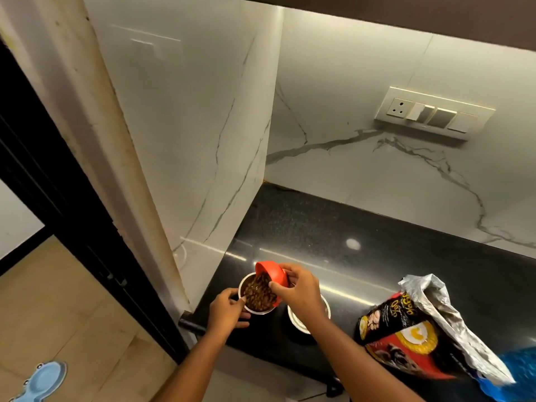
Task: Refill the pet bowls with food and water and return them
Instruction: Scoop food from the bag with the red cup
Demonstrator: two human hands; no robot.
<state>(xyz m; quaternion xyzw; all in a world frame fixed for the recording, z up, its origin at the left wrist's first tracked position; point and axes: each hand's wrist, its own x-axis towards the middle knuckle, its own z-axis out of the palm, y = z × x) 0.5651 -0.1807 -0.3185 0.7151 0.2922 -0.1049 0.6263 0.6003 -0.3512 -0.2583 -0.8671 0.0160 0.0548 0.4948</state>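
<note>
A steel pet bowl (251, 306) stands on the black counter (319, 227) near its left end, with brown kibble (259, 294) in it. My left hand (227, 310) grips the bowl's left side. My right hand (298, 291) holds an orange cup (272, 274) tipped over the bowl, and kibble spills from it. A second steel bowl (298, 322) sits just to the right, mostly hidden under my right wrist. An open pet food bag (420, 335) lies on the counter at the right.
A marble side wall (188, 140) rises right beside the bowl. A socket and switch plate (429, 111) is on the back wall. A blue holder (40, 381) lies on the tiled floor at the lower left. Something blue (519, 369) shows behind the bag.
</note>
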